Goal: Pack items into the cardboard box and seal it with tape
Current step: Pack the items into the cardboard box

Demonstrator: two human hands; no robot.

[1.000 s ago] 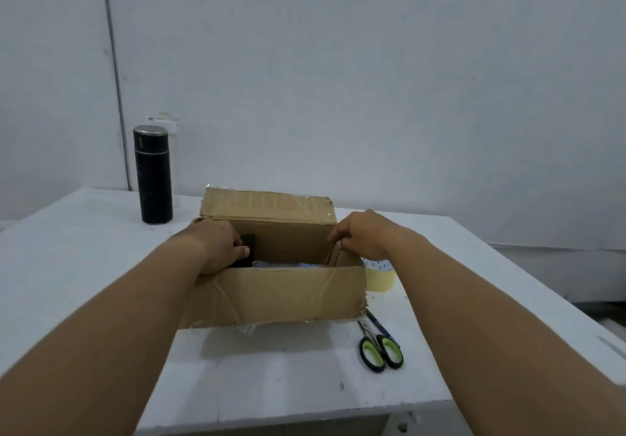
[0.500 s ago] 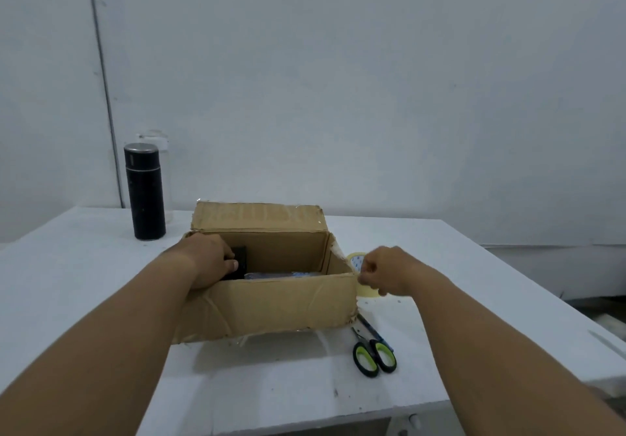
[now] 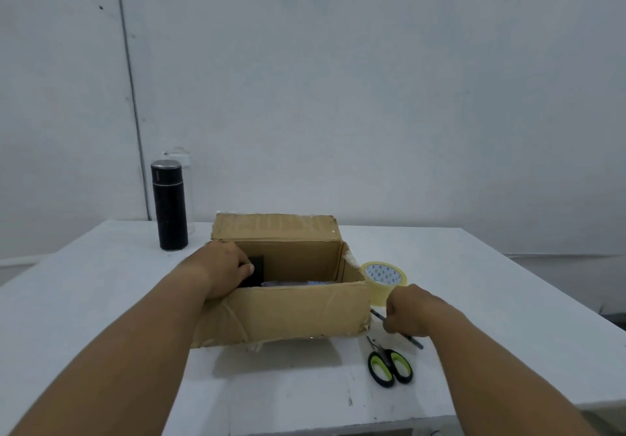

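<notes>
Cardboard box point(image 3: 288, 313) under left fingers point(image 3: 244, 269); dark stick point(image 3: 414, 343) inside right fingers point(image 3: 393, 322)

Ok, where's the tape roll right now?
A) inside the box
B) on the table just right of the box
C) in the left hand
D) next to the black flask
B: the tape roll sits on the table just outside the right wall of the cardboard box.

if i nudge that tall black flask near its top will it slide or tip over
The black flask stands upright, tall and narrow, so a push near the cap would probably tip it. It is cylindrical, so once down it would likely roll on the flat table. Its smooth wall may be slippery.
</notes>
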